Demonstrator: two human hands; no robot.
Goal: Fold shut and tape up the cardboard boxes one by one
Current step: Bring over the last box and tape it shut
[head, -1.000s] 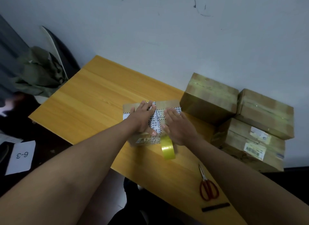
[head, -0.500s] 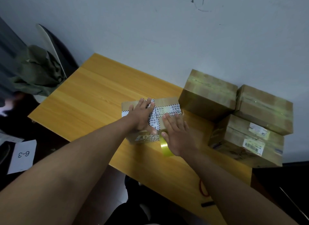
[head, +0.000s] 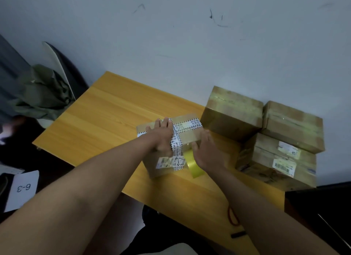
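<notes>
I see the box (head: 171, 150) near the middle of the table (head: 106, 114), just left of three other boxes (head: 266, 133) stacked against the wall. It already carries a cross of white printed tape with black hatched edges, so I judge the flaps are folded shut and the job now is sealing.

My left hand (head: 161, 137) lies flat on the box top, fingers straight and spread, holding nothing; I read that as weight to keep the flaps down and stop the light carton from sliding. My right hand (head: 206, 152) is at the box's right near edge, fingers extended and loose along the side. A shiny yellow strip of tape (head: 193, 165) hangs just below its palm; whether the thumb pinches it I cannot tell, since the hand hides the contact. The strip seems to start on the box top and drape down the near face, which would fit pressing it on.

The cardboard is matt brown, square-cornered and slightly scuffed, with paper labels on its near face. The yellow tape is glossy, thin and limp. The stacked boxes look wrapped in clear glossy tape that catches light. The table is smooth, orange-toned wood grain. Red-handled scissors (head: 232, 217) lie near the right forearm, partly hidden.
</notes>
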